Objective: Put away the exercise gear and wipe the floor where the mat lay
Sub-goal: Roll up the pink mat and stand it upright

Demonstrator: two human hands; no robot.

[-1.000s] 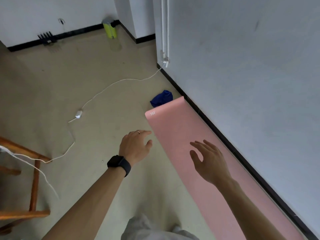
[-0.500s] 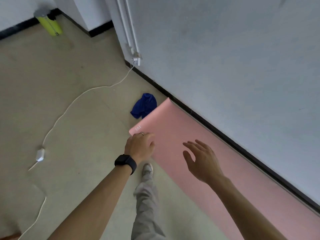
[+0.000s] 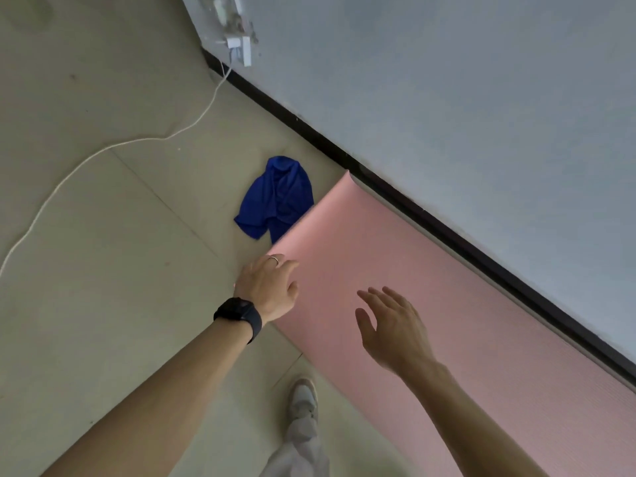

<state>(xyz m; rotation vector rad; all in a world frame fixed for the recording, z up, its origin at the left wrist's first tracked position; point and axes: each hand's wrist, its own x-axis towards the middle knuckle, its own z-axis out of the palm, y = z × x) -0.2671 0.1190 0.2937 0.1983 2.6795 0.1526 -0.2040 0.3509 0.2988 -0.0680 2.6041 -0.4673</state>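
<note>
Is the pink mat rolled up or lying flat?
Flat. The mat lies spread out on the floor beside the wall, no roll at its end. The left hand is at its corner.

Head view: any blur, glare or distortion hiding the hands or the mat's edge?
Head view: soft, even light, no glare; left hand, right hand and pink mat read reasonably sharp; the frame is tilted, so the baseboard runs diagonally; the left hand's own back hides its fingertips at the mat's corner.
</note>
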